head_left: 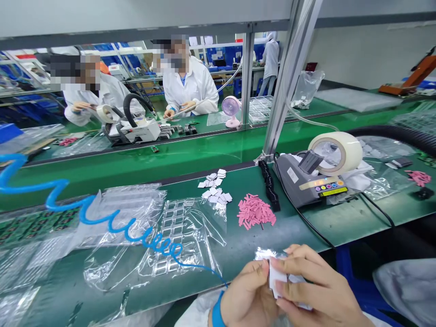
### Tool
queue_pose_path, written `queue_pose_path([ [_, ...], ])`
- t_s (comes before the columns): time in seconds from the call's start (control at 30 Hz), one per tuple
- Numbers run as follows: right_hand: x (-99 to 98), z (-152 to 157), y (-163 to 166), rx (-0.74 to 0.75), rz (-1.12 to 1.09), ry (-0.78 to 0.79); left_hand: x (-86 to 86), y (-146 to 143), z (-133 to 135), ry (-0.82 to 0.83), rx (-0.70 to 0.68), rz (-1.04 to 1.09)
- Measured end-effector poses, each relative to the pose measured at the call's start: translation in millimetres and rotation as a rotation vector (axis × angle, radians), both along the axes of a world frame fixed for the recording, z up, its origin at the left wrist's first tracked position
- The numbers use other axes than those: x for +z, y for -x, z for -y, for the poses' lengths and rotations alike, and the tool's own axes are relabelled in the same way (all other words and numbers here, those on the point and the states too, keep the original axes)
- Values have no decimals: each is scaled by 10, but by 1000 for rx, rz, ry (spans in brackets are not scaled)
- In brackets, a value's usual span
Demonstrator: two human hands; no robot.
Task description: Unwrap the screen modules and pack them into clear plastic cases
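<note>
Both my hands meet at the front edge of the green bench. My left hand point(250, 290), with a blue wrist strap point(218, 312), pinches a small white flat piece point(277, 278) from the left. From the right, the fingers of my right hand point(316, 286) press on the same piece; more pale pieces show under them, partly hidden. Beyond the hands lies a heap of pink strips point(255, 211). Small white squares point(215, 196) lie in loose piles to its left. A row of black parts point(269, 184) stands behind the pink heap.
A grey tape dispenser point(299, 181) with a clear tape roll point(354, 152) stands at right. A blue coiled cord point(116, 222) crosses the bench over a clear plastic tray point(170, 236). A metal post point(275, 109) rises behind. Co-workers point(189, 86) sit across the line.
</note>
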State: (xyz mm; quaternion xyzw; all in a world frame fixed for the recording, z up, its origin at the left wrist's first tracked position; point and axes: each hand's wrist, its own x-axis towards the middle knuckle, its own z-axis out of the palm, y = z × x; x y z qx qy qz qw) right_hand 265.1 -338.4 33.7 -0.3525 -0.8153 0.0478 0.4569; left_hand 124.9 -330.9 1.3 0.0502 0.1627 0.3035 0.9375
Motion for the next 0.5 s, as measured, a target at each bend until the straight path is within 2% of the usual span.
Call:
queue_pose_path([
  [0.13,-89,0,-26,41,-92,60,-68,-22,12,18,28,-63],
  [0.27,-92,8,-37,31,29,71,-103,11,-11,50,-20,-97],
  [0.4,-45,40,-56,13,161,59,-57,32,-34,99,-15,-98],
  [0.5,-49,47,-133,35,107,143,2,7,-35,57,-21,-84],
])
